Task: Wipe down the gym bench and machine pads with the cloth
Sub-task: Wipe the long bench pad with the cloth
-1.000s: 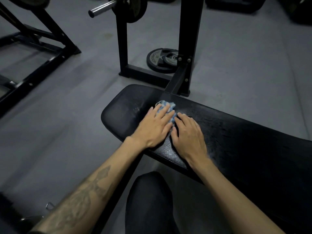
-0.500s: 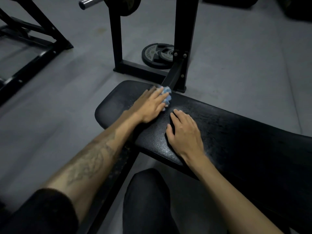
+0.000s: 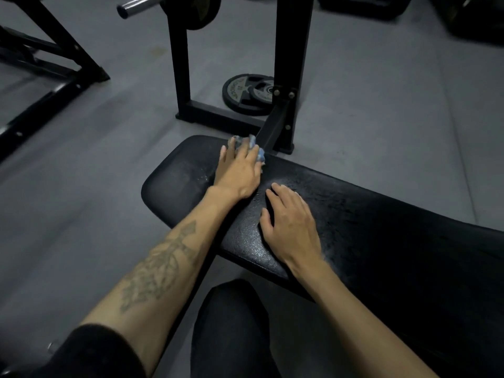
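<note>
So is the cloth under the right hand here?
No, the blue cloth is under the left hand; the right hand rests flat on the bench pad.

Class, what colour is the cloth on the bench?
Blue, with paler patches; cloth seen in the head view.

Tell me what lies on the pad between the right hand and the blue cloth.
In the head view, only bare black bench pad separates the right hand from the cloth; the left hand presses the cloth beside that stretch.

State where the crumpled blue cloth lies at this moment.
In the head view, the crumpled blue cloth sits under the left hand at the far edge of the black padded bench, beside the black rack upright.
</note>
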### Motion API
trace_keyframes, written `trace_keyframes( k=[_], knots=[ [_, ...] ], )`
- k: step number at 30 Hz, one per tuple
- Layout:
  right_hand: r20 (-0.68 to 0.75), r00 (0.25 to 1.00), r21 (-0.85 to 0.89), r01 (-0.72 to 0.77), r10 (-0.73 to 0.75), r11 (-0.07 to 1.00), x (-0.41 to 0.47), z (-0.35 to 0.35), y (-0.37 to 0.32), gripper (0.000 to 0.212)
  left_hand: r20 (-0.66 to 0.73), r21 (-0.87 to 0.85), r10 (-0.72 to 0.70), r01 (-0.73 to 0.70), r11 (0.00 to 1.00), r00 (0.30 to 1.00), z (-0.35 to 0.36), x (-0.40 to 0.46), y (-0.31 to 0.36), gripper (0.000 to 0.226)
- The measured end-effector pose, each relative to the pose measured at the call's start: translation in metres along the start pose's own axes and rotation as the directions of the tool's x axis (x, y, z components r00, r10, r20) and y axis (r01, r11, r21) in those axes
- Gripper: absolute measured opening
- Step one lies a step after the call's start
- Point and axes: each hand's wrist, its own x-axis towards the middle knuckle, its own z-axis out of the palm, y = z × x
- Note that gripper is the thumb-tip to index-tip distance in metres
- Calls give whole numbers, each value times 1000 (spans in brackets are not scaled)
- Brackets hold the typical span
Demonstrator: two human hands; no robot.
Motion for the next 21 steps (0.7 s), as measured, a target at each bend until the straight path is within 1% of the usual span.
trace_keyframes(
  k=[3,4,5,6,8,10,11,12,14,16,17,20,21],
  knots=[
    [1,1000,-15,22,-22,1000,0,1,0,51,27,-15,202,-202,979,979,4,-17,-1,53],
    [7,1000,-19,29,-29,999,1,2,0,51,24,-30,241,-240,970,970,4,-21,-9,52],
    [9,999,-22,33,-33,999,0,2,0,50,11,-36,248,-248,968,969,2,-21,-17,52],
    [7,999,-22,40,-40,999,0,3,1,49,-1,-35,222,-222,974,975,1,-19,-27,52],
    [5,997,-13,75,-75,997,0,4,1,46,-6,-31,112,-113,993,994,-4,-14,-40,52],
    [12,993,-6,118,-118,993,-1,6,0,42,-11,-32,19,-19,999,1000,-7,-9,-41,52],
    [18,991,-3,135,-135,991,-1,7,1,41,2,-41,-4,4,999,1000,-8,-8,-37,53],
    [19,989,3,144,-144,990,0,8,1,40,27,-54,3,-2,999,1000,-7,-9,-34,53],
    [0,990,17,144,-144,989,2,9,2,38,61,-58,95,-91,994,994,-5,-13,-37,53],
    [-25,994,16,111,-111,994,3,9,-1,35,45,-18,162,-161,987,986,-8,-17,-50,52],
    [-31,996,13,79,-79,997,5,8,-5,36,21,-6,142,-142,990,990,-10,-15,-57,51],
    [22,999,-8,-30,31,1000,5,9,-26,47,-18,-1,-54,54,999,998,-12,-11,-68,52],
    [36,998,-17,-42,42,999,4,11,-31,51,-20,-10,-87,87,996,996,-12,-10,-66,52]
  ],
)
